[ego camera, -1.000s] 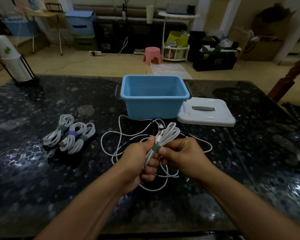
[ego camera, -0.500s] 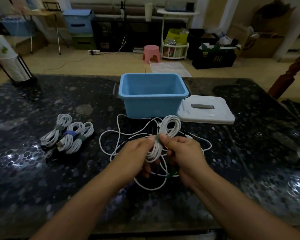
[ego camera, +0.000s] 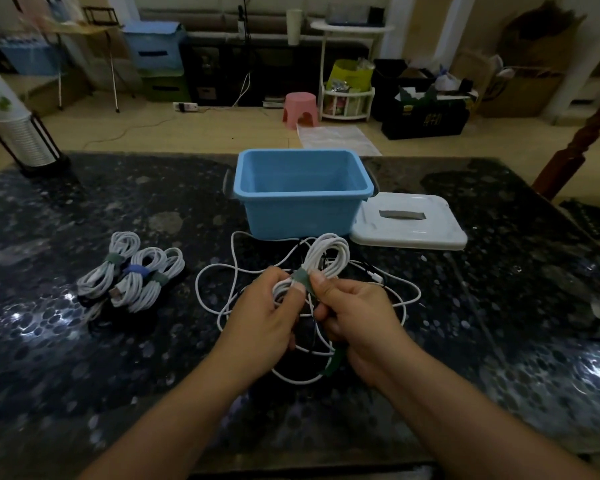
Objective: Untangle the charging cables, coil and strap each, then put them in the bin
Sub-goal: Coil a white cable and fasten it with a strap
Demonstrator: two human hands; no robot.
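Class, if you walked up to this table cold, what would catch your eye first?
Both hands, left and right, pinch a green strap around a coiled white cable at centre. Behind stands an open blue bin; three strapped coils lie to the left.

Two bare forearms, no sleeves in view, left hand (ego camera: 264,306) and right hand (ego camera: 355,306) ungloved, short trimmed nails, no rings or watch
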